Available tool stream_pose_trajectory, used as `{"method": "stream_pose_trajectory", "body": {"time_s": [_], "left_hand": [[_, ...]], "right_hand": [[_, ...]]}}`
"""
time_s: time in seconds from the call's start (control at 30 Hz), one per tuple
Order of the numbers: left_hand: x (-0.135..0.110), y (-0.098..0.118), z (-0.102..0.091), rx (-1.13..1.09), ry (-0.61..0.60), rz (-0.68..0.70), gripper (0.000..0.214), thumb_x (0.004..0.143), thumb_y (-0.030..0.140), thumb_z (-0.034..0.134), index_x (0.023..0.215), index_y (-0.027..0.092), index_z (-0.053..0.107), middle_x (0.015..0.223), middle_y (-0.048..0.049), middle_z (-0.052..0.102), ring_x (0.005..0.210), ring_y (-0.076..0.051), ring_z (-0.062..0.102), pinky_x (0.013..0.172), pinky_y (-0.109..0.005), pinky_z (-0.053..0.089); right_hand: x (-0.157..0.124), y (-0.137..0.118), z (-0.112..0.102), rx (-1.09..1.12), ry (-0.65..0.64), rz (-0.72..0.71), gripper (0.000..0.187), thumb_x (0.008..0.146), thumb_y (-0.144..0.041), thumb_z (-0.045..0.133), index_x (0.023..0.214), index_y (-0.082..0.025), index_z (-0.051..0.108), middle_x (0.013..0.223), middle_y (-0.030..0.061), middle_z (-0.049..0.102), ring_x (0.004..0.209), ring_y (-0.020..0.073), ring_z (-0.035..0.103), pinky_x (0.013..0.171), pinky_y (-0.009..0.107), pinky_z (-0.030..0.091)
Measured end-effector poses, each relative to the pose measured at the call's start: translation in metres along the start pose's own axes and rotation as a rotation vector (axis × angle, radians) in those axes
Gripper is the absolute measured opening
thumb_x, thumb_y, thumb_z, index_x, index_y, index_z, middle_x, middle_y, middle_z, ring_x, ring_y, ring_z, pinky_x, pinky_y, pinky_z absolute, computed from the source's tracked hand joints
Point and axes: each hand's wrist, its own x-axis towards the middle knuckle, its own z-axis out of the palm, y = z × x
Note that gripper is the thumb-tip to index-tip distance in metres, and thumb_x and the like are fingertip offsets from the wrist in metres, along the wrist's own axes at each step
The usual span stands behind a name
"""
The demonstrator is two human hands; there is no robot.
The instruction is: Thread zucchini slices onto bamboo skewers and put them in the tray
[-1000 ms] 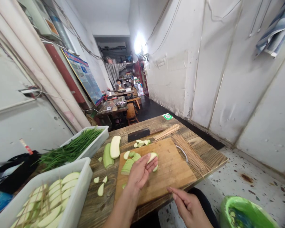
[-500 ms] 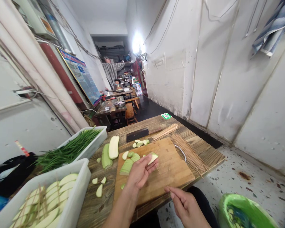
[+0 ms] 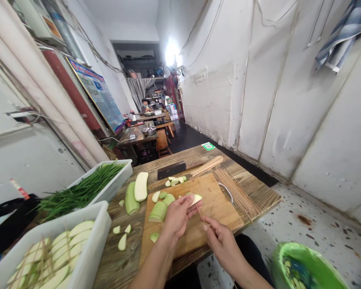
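My left hand (image 3: 179, 213) pinches a pale zucchini slice (image 3: 196, 198) with green skin above the wooden cutting board (image 3: 215, 198). In my right hand (image 3: 222, 240), closed at the board's front edge, is a thin wooden skewer (image 3: 200, 212). Its upper end reaches the slice; whether it has pierced the flesh, I cannot tell. Beside my left hand, a row of cut zucchini slices (image 3: 158, 210) lies on the board. Two larger zucchini pieces, one green (image 3: 132, 199) and one pale (image 3: 141, 186), rest left of the board.
Skewered slices fill a white tub (image 3: 104, 224) at lower left, behind which stands a tray of green chives (image 3: 90, 186). A dark cleaver (image 3: 171, 170) and loose skewers (image 3: 237, 194) lie beyond and beside the board. A green bin (image 3: 327, 261) stands at lower right. A person (image 3: 145, 106) sits far back.
My right hand has moved up and toward my left hand, bringing the skewer to the slice. The left hand keeps its hold. The view has shifted slightly.
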Motion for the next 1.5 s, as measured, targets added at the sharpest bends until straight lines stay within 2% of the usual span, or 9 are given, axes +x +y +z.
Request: {"method": "stream_pose_trajectory", "body": {"time_s": [0.13, 0.3, 0.43, 0.57, 0.73, 0.87, 1.07, 1.3, 1.5], "left_hand": [[0.003, 0.000, -0.001, 0.002, 0.025, 0.007, 0.008, 0.079, 0.011, 0.061, 0.080, 0.008, 0.067, 0.086, -0.0146, 0.072, 0.072, -0.018, 0.069, 0.066, -0.026, 0.056], [0.006, 0.000, -0.003, 0.011, 0.006, -0.011, 0.010, 0.080, 0.010, 0.058, 0.082, 0.007, 0.067, 0.086, -0.0147, 0.072, 0.074, -0.020, 0.070, 0.067, -0.028, 0.057], [0.005, -0.002, -0.002, 0.022, 0.013, -0.007, 0.010, 0.080, 0.010, 0.058, 0.081, 0.008, 0.067, 0.086, -0.0141, 0.072, 0.074, -0.019, 0.070, 0.066, -0.027, 0.057], [0.004, -0.004, -0.001, 0.021, 0.004, -0.013, 0.012, 0.081, 0.010, 0.056, 0.079, 0.009, 0.068, 0.086, -0.0137, 0.072, 0.074, -0.019, 0.069, 0.068, -0.029, 0.057], [0.003, -0.007, 0.000, 0.007, -0.004, -0.033, 0.011, 0.081, 0.011, 0.056, 0.080, 0.009, 0.067, 0.085, -0.0145, 0.072, 0.074, -0.020, 0.070, 0.067, -0.027, 0.057], [0.002, -0.009, -0.001, -0.004, -0.032, -0.061, 0.010, 0.080, 0.012, 0.058, 0.079, 0.008, 0.067, 0.082, -0.0141, 0.072, 0.075, -0.020, 0.070, 0.071, -0.029, 0.057], [-0.001, -0.008, 0.002, -0.002, -0.046, -0.071, 0.007, 0.078, 0.012, 0.061, 0.080, 0.009, 0.067, 0.081, -0.0139, 0.072, 0.073, -0.019, 0.070, 0.071, -0.029, 0.057], [-0.007, -0.016, 0.009, -0.017, -0.046, -0.082, 0.007, 0.079, 0.011, 0.059, 0.080, 0.008, 0.066, 0.080, -0.0142, 0.072, 0.074, -0.020, 0.070, 0.055, -0.022, 0.054], [0.004, -0.005, -0.013, -0.117, 0.030, -0.005, 0.010, 0.082, 0.009, 0.055, 0.079, 0.010, 0.064, 0.085, -0.0125, 0.072, 0.080, -0.020, 0.069, 0.077, -0.034, 0.056]], "right_hand": [[0.003, -0.007, 0.001, -0.043, -0.002, -0.076, 0.037, 0.092, -0.032, 0.043, 0.115, -0.014, 0.065, 0.101, 0.0134, 0.070, 0.094, 0.0246, 0.065, 0.086, 0.035, 0.049], [-0.001, -0.008, -0.001, -0.056, 0.004, -0.101, 0.038, 0.093, -0.030, 0.041, 0.120, -0.013, 0.062, 0.106, 0.0137, 0.070, 0.096, 0.0246, 0.065, 0.086, 0.034, 0.050], [0.000, -0.008, -0.001, -0.084, 0.014, -0.089, 0.038, 0.093, -0.030, 0.040, 0.118, -0.012, 0.064, 0.096, 0.0130, 0.072, 0.081, 0.0227, 0.067, 0.081, 0.035, 0.051], [0.001, -0.006, 0.001, -0.098, 0.059, -0.083, 0.038, 0.093, -0.032, 0.040, 0.114, -0.014, 0.066, 0.076, 0.0081, 0.070, 0.060, 0.0191, 0.062, 0.067, 0.032, 0.052], [0.000, -0.003, 0.005, -0.091, 0.088, -0.088, 0.038, 0.093, -0.033, 0.039, 0.107, -0.012, 0.067, 0.053, -0.0003, 0.055, 0.044, 0.0151, 0.049, 0.051, 0.026, 0.046], [0.001, -0.005, 0.005, -0.099, 0.089, -0.116, 0.035, 0.093, -0.031, 0.037, 0.098, -0.013, 0.067, 0.051, -0.0031, 0.047, 0.045, 0.0141, 0.046, 0.048, 0.023, 0.042], [0.003, -0.007, 0.004, -0.137, 0.109, -0.165, 0.031, 0.094, -0.028, 0.036, 0.086, -0.015, 0.063, 0.059, -0.0014, 0.051, 0.051, 0.0137, 0.049, 0.046, 0.021, 0.038], [0.013, -0.009, 0.003, -0.189, 0.129, -0.159, 0.031, 0.093, -0.025, 0.036, 0.076, -0.016, 0.060, 0.061, -0.0006, 0.056, 0.054, 0.0140, 0.052, 0.054, 0.022, 0.040], [0.001, -0.011, -0.005, -0.247, -0.009, -0.124, 0.030, 0.093, -0.027, 0.039, 0.075, -0.017, 0.061, 0.060, -0.0016, 0.055, 0.055, 0.0135, 0.050, 0.051, 0.021, 0.036]]}}
